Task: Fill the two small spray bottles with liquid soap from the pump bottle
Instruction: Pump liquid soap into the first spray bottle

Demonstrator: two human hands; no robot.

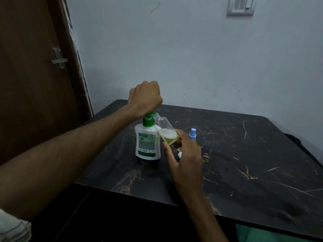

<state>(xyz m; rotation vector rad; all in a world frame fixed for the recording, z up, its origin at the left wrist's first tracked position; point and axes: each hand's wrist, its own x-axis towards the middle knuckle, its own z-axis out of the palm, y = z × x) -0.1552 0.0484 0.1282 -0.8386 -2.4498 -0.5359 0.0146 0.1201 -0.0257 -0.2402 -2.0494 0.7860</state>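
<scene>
Pumping soap into the first small spray bottle, held tilted at the pump spout.

Nearest, right hand (185, 154) with fingers (170, 157) loosely spread, thumb and fingertips pinching the base of the small clear plastic spray bottle (166, 131), tilted with its open neck up against the green spout; yellow soap topped with white foam filling only its lower part. Just left, touching it, the white pump bottle with green label and green pump head (147, 142) upright on the dark marble-patterned worktop (244, 163). Above, left hand (145, 98) as a fist pressing down on the pump, fingers curled under and out of sight. Next, probably more strokes, neck kept steady under the spout against drips. Behind the right hand, a pale blue spray top (193, 132) and a small white piece (179, 155), both mostly hidden; second bottle's body and fill level impossible to tell. Spout tip itself covered.
</scene>
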